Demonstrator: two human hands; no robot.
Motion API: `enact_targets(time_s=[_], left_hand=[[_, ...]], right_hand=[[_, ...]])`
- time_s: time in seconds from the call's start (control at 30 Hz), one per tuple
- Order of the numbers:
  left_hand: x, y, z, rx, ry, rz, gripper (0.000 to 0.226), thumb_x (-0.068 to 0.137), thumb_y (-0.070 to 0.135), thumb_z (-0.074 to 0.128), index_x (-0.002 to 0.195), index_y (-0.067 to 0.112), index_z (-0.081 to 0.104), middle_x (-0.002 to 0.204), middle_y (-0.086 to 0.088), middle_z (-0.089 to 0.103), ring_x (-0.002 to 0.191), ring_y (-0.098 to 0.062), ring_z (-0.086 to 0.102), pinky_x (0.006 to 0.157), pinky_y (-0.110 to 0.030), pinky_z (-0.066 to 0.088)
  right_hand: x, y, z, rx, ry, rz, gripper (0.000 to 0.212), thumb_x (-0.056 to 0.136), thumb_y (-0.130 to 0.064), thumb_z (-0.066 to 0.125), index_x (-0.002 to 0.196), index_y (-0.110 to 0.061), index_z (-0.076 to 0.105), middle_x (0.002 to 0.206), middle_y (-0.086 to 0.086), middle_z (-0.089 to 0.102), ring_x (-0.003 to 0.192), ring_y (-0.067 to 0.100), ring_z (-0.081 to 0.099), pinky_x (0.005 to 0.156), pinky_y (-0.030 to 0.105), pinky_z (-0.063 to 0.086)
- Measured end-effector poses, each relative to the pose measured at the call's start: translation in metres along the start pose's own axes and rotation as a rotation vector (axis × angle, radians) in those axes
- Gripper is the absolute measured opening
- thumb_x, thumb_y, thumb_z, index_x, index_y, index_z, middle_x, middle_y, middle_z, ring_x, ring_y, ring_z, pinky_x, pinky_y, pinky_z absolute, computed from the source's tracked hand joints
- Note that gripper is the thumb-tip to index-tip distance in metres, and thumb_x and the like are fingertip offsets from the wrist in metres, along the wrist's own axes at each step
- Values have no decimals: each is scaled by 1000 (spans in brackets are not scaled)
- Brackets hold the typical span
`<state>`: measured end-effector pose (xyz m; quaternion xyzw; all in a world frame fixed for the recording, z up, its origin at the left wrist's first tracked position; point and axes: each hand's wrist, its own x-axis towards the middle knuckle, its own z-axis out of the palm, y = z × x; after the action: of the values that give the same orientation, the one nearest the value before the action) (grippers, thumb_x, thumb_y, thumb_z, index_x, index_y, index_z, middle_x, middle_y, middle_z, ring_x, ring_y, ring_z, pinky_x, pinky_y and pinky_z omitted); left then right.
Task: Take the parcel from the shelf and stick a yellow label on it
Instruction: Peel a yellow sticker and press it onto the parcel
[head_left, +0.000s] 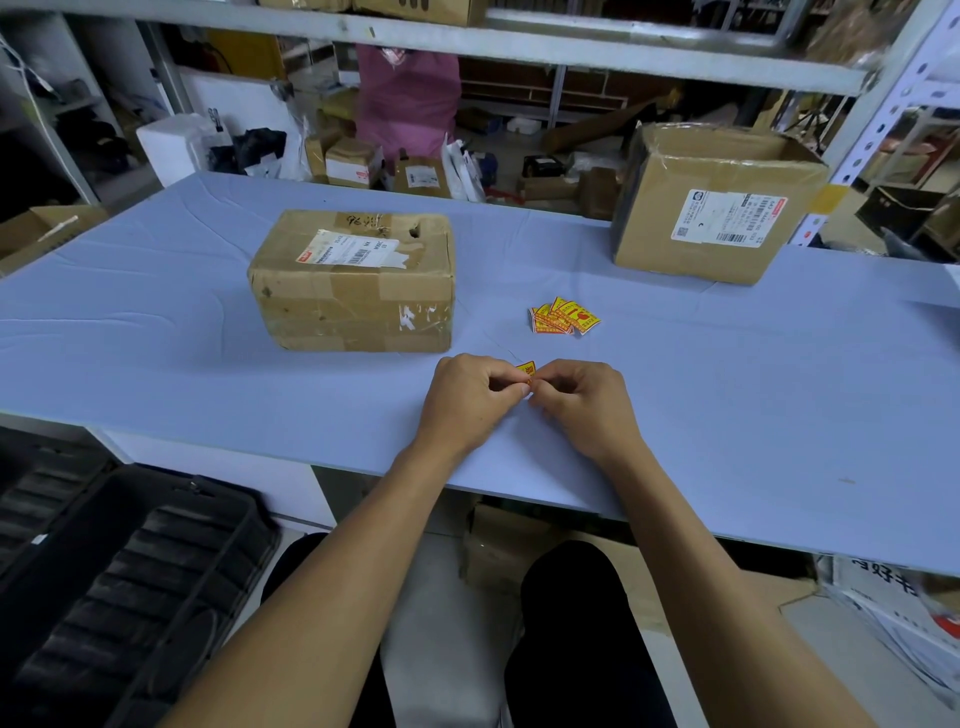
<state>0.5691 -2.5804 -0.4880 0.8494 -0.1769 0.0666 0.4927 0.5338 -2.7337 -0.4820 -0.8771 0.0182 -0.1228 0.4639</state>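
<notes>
A taped brown cardboard parcel (353, 280) with a white shipping label on top lies on the pale blue shelf board (156, 332), left of centre. Just in front of it, my left hand (470, 397) and my right hand (584, 400) meet fingertip to fingertip, both pinching one small yellow label (527, 370) with red print. Most of that label is hidden by my fingers. A small pile of several more yellow labels (563, 316) lies on the board to the right of the parcel, beyond my hands.
A second, larger cardboard box (711, 208) stands at the back right by a white perforated shelf post (878, 124). Behind the board are more boxes and bags. A black crate (130, 587) sits low on the left. My knees are under the board.
</notes>
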Motion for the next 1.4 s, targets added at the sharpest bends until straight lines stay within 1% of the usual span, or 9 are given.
enact_targets(time_s=[0.1, 0.27, 0.47, 0.57, 0.63, 0.77, 1.03, 1.23, 1.4], left_hand=[[-1, 1, 0, 9, 0, 6, 15, 82, 15, 72, 93, 14, 82, 88, -2, 80, 80, -11, 73, 74, -24, 56], [-2, 3, 0, 25, -1, 10, 16, 83, 15, 69, 92, 15, 82, 85, 0, 80, 78, -11, 72, 73, -28, 58], [-2, 4, 0, 28, 7, 0, 16, 84, 17, 68, 91, 16, 82, 84, 2, 79, 77, -10, 72, 74, -28, 58], [-2, 5, 0, 15, 5, -7, 15, 83, 17, 70, 92, 16, 82, 84, 2, 80, 77, -9, 72, 75, -27, 58], [-2, 5, 0, -4, 10, -14, 13, 82, 18, 72, 90, 16, 81, 84, 2, 79, 77, -8, 72, 75, -26, 58], [-1, 5, 1, -12, 23, -32, 10, 82, 18, 71, 85, 16, 81, 79, 3, 78, 75, -11, 71, 74, -28, 57], [-1, 6, 0, 15, 33, -50, 9, 83, 19, 71, 80, 14, 78, 74, 1, 76, 70, -13, 68, 69, -28, 55], [0, 6, 0, -6, 80, -73, 13, 84, 26, 74, 74, 18, 73, 64, 11, 66, 60, -3, 59, 60, -19, 46], [-1, 8, 0, 20, 68, -61, 9, 83, 21, 72, 77, 15, 76, 70, 5, 72, 64, -6, 63, 65, -20, 49]], right_hand=[[0, 0, 0, -6, -4, 0, 18, 83, -11, 63, 76, -21, 76, 59, -10, 65, 56, 1, 53, 53, 17, 39], [0, 1, 1, -9, 0, 2, 17, 83, -10, 62, 77, -17, 76, 67, 0, 71, 62, 9, 57, 57, 26, 43], [1, 1, 1, -23, 10, -11, 17, 84, -10, 62, 79, -18, 77, 67, -2, 71, 66, 17, 63, 60, 29, 47], [1, 2, 2, -21, 12, -20, 19, 84, -11, 62, 78, -22, 76, 66, -7, 69, 63, 10, 60, 58, 26, 46], [1, 1, 2, -12, 22, -24, 21, 84, -10, 62, 75, -25, 74, 63, -10, 67, 60, 5, 57, 56, 19, 42], [1, 1, 2, -9, 29, -34, 17, 84, -9, 62, 77, -18, 75, 63, -10, 65, 58, 4, 53, 53, 14, 38], [2, 2, 3, -8, 32, -39, 18, 83, -10, 61, 78, -20, 75, 64, -9, 66, 58, 5, 53, 55, 20, 41], [3, 3, 4, -22, 46, -24, 13, 85, -12, 62, 77, -15, 73, 63, -9, 63, 56, 4, 50, 56, 18, 39], [2, 0, 4, 14, 32, -3, 15, 84, -17, 61, 74, -19, 72, 65, -4, 67, 61, 10, 56, 59, 26, 43]])
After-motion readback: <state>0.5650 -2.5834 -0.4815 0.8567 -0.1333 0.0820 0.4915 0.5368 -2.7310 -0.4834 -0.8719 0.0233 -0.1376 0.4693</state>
